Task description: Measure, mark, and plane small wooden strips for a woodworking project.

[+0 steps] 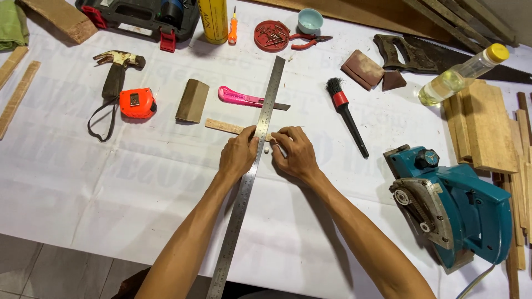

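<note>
Across the white-covered counter [111,182] one long steel ruler [249,171] runs lengthwise from the near edge up and slightly rightward, its far end pointing toward a red tin of nails [271,35]. Under the ruler, one thin wooden strip [226,127] lies crosswise, its long axis nearly left to right. The left hand [238,155] presses the ruler down just left of it, fingers flat. The right hand [296,154], just right of the ruler, pinches a small pale object against the strip; what it is I cannot tell. Beyond the strip lies one pink utility knife [244,98]; left of the ruler, one orange tape measure [137,103] and one hammer [117,69]; right of it, one black brush [346,113] and one teal electric planer [451,207].
</note>
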